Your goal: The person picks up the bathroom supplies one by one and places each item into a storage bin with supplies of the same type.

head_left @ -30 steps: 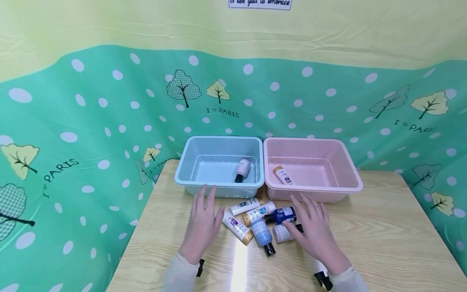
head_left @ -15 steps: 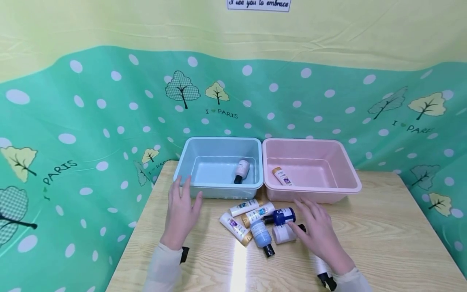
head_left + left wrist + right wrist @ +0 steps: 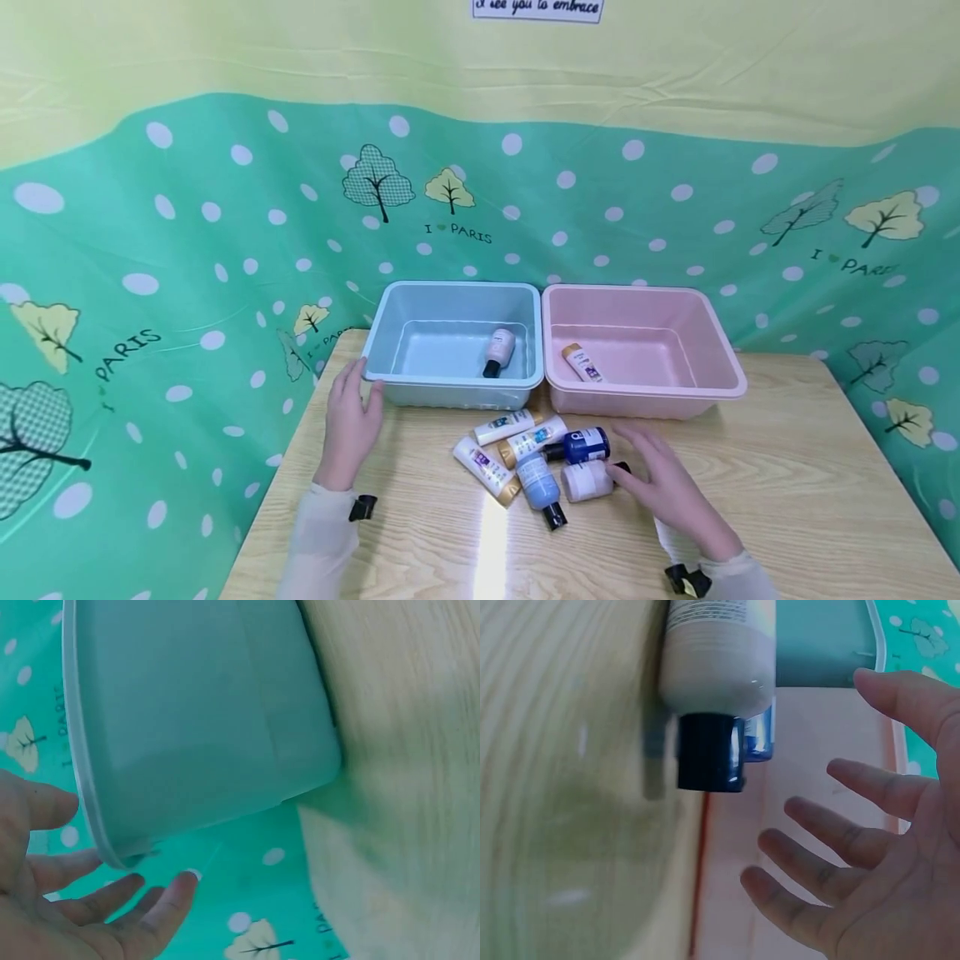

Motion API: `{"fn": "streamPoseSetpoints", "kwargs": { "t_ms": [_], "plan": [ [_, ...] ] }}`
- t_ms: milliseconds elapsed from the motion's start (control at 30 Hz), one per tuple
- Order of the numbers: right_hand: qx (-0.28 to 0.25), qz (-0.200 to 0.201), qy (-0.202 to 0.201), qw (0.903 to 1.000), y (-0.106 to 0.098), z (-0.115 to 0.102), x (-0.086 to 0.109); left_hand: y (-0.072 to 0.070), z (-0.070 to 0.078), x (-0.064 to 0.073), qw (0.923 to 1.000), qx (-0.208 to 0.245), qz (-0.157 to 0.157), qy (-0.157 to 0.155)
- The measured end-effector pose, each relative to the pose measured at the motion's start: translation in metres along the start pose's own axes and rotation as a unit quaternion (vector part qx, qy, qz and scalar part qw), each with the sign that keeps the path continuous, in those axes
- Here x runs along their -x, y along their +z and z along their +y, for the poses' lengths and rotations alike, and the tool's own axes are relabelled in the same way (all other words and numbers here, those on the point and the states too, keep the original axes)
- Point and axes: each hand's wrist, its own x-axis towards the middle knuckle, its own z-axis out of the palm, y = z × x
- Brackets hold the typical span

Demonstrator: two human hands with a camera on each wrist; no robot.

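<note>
The blue bin (image 3: 450, 393) stands at the back of the surface (image 3: 420, 533), a black-capped bottle (image 3: 502, 343) inside. At its near left corner is the left hand (image 3: 349, 429), fingers spread, perhaps to steady the rim, though contact is hard to make out. Right of and nearer than the bin, the right hand (image 3: 671, 487) spreads its fingers beside a pale pink bottle (image 3: 587, 481), gripping nothing. White tubes (image 3: 483, 467) lie before the bin, probably for easy reach; the pink bin (image 3: 645, 402) adjoins its right side.

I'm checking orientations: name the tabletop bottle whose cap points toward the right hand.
The pale pink plastic bottle on the wood-grain table; the dark blue plastic bottle points left, the light blue plastic bottle toward the near side.
</note>
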Motion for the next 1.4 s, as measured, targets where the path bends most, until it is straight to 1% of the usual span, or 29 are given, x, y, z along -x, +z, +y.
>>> {"fn": "streamPoseSetpoints", "kwargs": {
  "t_ms": [67, 133, 267, 400, 567, 667, 733, 833, 1100, 1233, 1400],
  "plan": [
    [-0.019, -0.012, 0.009, 0.9997, 0.001, 0.004, 0.001, 0.0, -0.004, -0.001, 0.9994, 0.03, -0.006, -0.018],
    [-0.039, -0.021, 0.017, 0.9989, 0.002, 0.008, 0.002, 0.0, -0.006, -0.003, 0.9978, 0.058, -0.006, -0.033],
    [-0.095, -0.052, 0.043, 0.9932, 0.004, 0.014, 0.002, -0.001, -0.009, -0.006, 0.9935, 0.102, 0.01, -0.05],
    [-0.128, -0.086, 0.071, 0.9855, 0.007, 0.019, 0.001, -0.001, -0.013, -0.01, 0.9897, 0.121, 0.025, -0.074],
    [-0.138, -0.102, 0.098, 0.9803, 0.009, 0.03, -0.001, -0.001, -0.018, -0.014, 0.9838, 0.139, 0.017, -0.111],
    [-0.153, -0.11, 0.089, 0.9781, 0.01, 0.037, 0.0, -0.002, -0.019, -0.015, 0.9814, 0.148, 0.012, -0.122],
    [-0.17, -0.118, 0.085, 0.9746, 0.01, 0.04, 0.0, -0.001, -0.019, -0.015, 0.9806, 0.151, 0.01, -0.125],
    [-0.199, -0.133, 0.086, 0.9671, 0.009, 0.043, 0.001, -0.001, -0.02, -0.015, 0.9794, 0.156, 0.01, -0.128],
    [-0.272, -0.163, 0.105, 0.9426, 0.004, 0.047, 0.002, 0.0, -0.019, -0.015, 0.976, 0.166, 0.017, -0.139],
    [-0.298, -0.166, 0.125, 0.9317, 0.004, 0.048, 0.002, 0.0, -0.018, -0.015, 0.975, 0.168, 0.018, -0.144],
    [-0.336, -0.162, 0.151, 0.9156, 0.003, 0.048, 0.004, 0.0, -0.018, -0.014, 0.9748, 0.17, 0.016, -0.144]
  ]
}}
